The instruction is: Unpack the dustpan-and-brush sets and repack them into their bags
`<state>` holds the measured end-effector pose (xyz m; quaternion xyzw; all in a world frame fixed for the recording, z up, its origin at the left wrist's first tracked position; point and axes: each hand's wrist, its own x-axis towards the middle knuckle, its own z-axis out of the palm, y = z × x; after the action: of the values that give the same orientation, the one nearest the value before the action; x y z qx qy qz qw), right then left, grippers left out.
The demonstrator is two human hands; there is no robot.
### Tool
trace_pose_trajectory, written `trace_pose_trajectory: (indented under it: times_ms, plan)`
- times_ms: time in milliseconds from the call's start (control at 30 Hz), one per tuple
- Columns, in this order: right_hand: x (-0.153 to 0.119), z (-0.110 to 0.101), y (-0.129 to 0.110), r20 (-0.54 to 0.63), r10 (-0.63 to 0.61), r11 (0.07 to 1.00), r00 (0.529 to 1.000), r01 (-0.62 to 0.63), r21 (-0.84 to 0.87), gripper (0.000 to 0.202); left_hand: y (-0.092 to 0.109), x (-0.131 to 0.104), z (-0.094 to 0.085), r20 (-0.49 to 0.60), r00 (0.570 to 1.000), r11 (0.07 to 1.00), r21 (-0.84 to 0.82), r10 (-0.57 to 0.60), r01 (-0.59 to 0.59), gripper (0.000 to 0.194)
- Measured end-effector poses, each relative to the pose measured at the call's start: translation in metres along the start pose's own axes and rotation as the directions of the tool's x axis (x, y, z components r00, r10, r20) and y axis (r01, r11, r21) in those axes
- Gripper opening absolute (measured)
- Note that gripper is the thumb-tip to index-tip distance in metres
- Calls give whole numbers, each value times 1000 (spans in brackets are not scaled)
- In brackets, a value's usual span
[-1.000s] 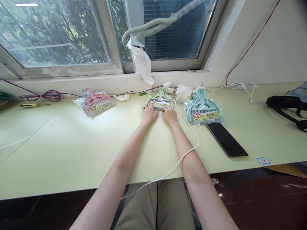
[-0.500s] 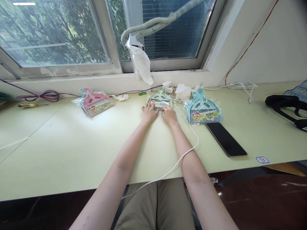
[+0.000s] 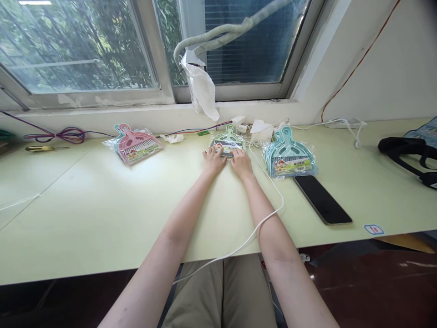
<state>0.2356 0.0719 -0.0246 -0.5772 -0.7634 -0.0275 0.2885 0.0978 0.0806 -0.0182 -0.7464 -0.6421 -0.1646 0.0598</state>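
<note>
A green mini dustpan and brush set [image 3: 228,136] in clear wrap lies flat near the back of the table, its handle toward the wall. My left hand [image 3: 214,160] rests on its near left part, fingers spread over the wrap and label. At the near right edge, my right hand [image 3: 241,164] has its fingers bent against the pack; their undersides are hidden. To the right lie teal dustpan and brush sets [image 3: 288,152], wrapped and overlapping. Farther left is a pink dustpan and brush set [image 3: 136,146], with a teal one partly behind it.
A white cable [image 3: 273,182] runs across my right forearm. A black phone [image 3: 322,199] lies right of that arm, and black straps [image 3: 406,155] are at the far right. A yellow screwdriver [image 3: 41,149] and coiled wires [image 3: 70,135] sit far left. Crumpled white tissue [image 3: 172,138] lies by the wall.
Both hands stay at the green set with hardly any movement; the right fingers sit slightly farther up on its near edge. The view has shifted a little.
</note>
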Motion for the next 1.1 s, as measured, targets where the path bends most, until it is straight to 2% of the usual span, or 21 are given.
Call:
trace_pose_trajectory:
  times_ms: [433, 900, 1100]
  plan:
    - [1, 4, 4, -36, -24, 1000, 999, 25, 14, 38, 2, 0, 1, -68, 998, 1000, -24, 0, -2, 58]
    - [1, 2, 2, -47, -44, 999, 998, 44, -6, 36, -1, 3, 7, -144, 990, 997, -72, -9, -1, 56]
    - [-1, -2, -1, -57, -55, 999, 997, 54, -5, 34, -2, 3, 9, -201, 979, 998, -54, 8, -20, 50]
